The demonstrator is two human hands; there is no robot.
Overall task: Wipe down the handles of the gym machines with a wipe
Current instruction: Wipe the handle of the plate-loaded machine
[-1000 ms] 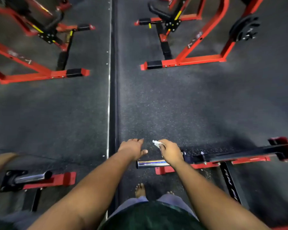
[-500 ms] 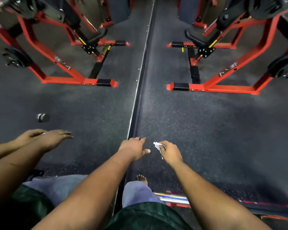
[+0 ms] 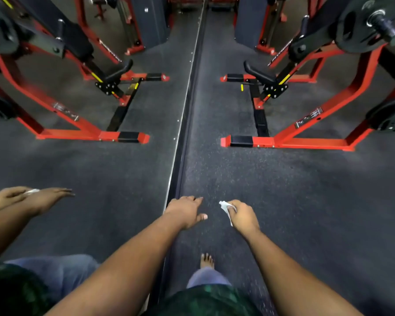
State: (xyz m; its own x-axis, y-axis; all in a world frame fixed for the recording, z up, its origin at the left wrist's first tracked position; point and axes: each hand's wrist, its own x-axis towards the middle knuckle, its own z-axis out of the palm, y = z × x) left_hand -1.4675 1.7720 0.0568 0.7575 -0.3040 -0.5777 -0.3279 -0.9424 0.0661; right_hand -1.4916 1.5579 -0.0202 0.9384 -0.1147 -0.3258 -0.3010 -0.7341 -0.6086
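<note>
My right hand (image 3: 243, 215) pinches a small crumpled white wipe (image 3: 225, 207) out in front of me, above the dark rubber floor. My left hand (image 3: 185, 210) hangs beside it with relaxed fingers and holds nothing. Ahead on the right stands a red-framed gym machine (image 3: 306, 124) with a black padded lever handle (image 3: 257, 73) and black weight plates (image 3: 360, 26). Neither hand touches any machine.
A wall mirror (image 3: 100, 165) fills the left half, its edge strip (image 3: 187, 115) running up the middle; it reflects my arms and the red machine. Open dark floor (image 3: 283, 190) lies between me and the machine. My bare foot (image 3: 206, 261) is below my hands.
The view has lifted up from the chrome bar and low red frame near my feet, which have dropped out of sight. The far red machine now looms closer. Both hands keep the same pose.
</note>
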